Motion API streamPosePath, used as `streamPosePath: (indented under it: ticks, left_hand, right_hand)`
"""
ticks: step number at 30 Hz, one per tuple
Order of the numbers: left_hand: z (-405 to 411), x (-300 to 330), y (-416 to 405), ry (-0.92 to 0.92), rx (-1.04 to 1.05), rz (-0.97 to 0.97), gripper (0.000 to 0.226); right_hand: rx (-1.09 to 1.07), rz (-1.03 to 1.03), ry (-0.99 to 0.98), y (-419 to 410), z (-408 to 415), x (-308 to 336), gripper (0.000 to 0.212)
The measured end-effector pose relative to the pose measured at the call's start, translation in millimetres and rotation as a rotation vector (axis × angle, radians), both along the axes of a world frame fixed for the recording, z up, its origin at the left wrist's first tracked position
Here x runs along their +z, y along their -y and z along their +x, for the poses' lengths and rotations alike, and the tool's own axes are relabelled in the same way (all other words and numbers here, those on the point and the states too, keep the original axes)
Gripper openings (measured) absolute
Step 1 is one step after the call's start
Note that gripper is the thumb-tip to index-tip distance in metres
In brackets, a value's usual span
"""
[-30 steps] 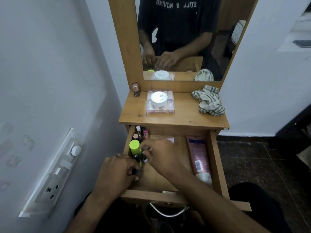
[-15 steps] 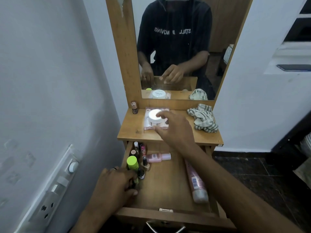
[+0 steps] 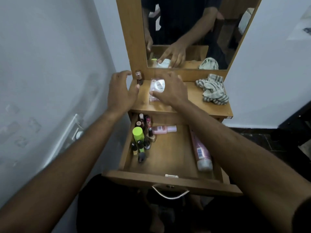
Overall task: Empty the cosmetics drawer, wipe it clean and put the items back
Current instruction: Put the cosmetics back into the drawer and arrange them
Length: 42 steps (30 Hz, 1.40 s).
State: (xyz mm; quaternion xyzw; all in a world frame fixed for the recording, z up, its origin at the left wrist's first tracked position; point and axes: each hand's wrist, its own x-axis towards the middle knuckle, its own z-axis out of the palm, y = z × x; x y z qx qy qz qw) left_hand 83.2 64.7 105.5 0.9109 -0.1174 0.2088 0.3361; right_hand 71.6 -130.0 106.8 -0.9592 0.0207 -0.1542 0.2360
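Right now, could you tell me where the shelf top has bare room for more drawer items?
Bare wood lies between the clear case and the striped cloth, and along the shelf's front edge. The left corner is crowded by the small bottle and both hands.

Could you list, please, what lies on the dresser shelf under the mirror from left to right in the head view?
Left hand → small brown bottle → clear case with the white round jar on it → right hand → striped cloth.
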Motion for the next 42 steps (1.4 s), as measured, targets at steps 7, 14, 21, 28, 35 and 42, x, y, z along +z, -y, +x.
streamPosePath:
  ticks: [7, 14, 21, 28, 35, 42]
  left_hand:
    - [37, 4, 25, -0.126, -0.028, 0.106, 0.056]
    - [48, -7, 21, -0.137, -0.105, 0.134, 0.049]
    - [53, -15, 27, 0.009, -0.087, 0.086, 0.032]
    - [27, 1, 21, 0.139, -0.074, -0.016, 0.014]
    - [-98, 5, 4, 0.088, -0.184, -0.073, 0.029]
    - [-180, -29, -4, -0.155, -0.332, -0.005, 0.027]
  right_hand:
    - [0.019, 0.092, 0.075, 4, -4, -11, 0.048]
    - [0.17, 0.313, 0.274, 0, -58, -18, 0.052]
    - [0.255, 0.328, 0.11, 1, -120, -64, 0.056]
    - [0.518, 0.227, -0.09, 11, -151, -76, 0.058]
    - [0.834, 0.008, -0.375, 19, -156, -88, 0.045]
    - [0.96, -0.088, -0.439, 3, -149, -90, 0.021]
